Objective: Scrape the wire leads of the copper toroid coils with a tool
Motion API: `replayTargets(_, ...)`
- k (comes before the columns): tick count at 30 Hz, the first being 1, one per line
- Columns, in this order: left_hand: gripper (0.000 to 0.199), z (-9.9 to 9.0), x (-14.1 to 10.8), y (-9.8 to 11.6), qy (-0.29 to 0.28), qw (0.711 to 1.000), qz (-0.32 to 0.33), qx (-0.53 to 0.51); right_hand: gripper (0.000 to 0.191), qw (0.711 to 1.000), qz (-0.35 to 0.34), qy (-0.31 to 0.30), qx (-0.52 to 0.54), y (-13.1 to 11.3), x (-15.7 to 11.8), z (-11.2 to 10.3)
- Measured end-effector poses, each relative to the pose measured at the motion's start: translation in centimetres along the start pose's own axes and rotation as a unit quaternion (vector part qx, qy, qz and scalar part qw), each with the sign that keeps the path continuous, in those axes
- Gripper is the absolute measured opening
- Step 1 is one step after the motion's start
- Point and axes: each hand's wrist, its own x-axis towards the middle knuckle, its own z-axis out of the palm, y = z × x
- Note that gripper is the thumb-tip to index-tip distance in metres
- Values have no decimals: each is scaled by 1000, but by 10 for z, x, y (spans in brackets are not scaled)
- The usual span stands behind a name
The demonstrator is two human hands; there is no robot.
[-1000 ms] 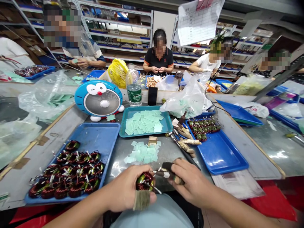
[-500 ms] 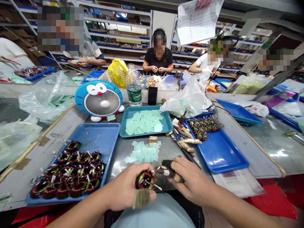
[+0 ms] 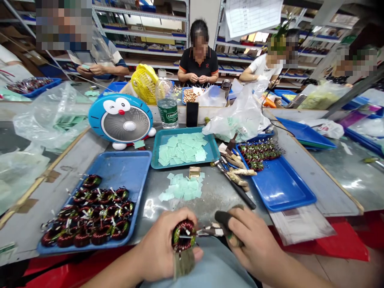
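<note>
On the scuffed metal tabletop (image 3: 216,196), the left hand (image 3: 165,246) grips a copper-wound toroid coil (image 3: 183,235), while the right hand (image 3: 255,244) holds a black-handled metal tool (image 3: 223,218) just beside it.

free — steel bench (image 3: 216,198) ahead | left — blue coil tray (image 3: 132,168) | right — scattered hand tools (image 3: 237,178)

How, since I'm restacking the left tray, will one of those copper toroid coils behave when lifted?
The densely wound copper toroid coil probably feels stiff and heavy for its size. Standing on edge, it may roll, though those on the blue tray mostly lie flat. Its thin wire ends likely bend easily and snag neighbours.
</note>
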Motion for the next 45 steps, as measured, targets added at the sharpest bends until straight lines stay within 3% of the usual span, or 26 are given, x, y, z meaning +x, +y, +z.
replayTargets(3, 30, 1, -2, 1, -11, 1000, 15, 0, 25, 1000, 10, 2, 19, -1, -3, 5)
replayTargets(8, 30, -4, -6, 5, -23, 995, 49, 89, 19, 999, -9, -32, 36, -1, 9, -9)
replayTargets(22, 29, -6, -16, -1, 23, 996, 42, 74, 13, 998, -61, -23, -27, -2, 21, -6)
replayTargets(30, 27, 9, -18, -15, 121, 992, -15, -30, 11, 991, -68, 78, -87, -9, 5, 13)
replayTargets(34, 27, 3, -16, -10, 63, 998, -2, 4, 14, 995, -57, 54, -56, -5, 11, 8)
replayTargets(38, 26, -3, -15, -1, 50, 997, 35, 50, 15, 997, -63, 28, -30, 0, 14, 4)
replayTargets(45, 26, 5, -23, -4, 104, 992, 61, -44, 26, 996, -32, 51, 62, -3, 3, 30)
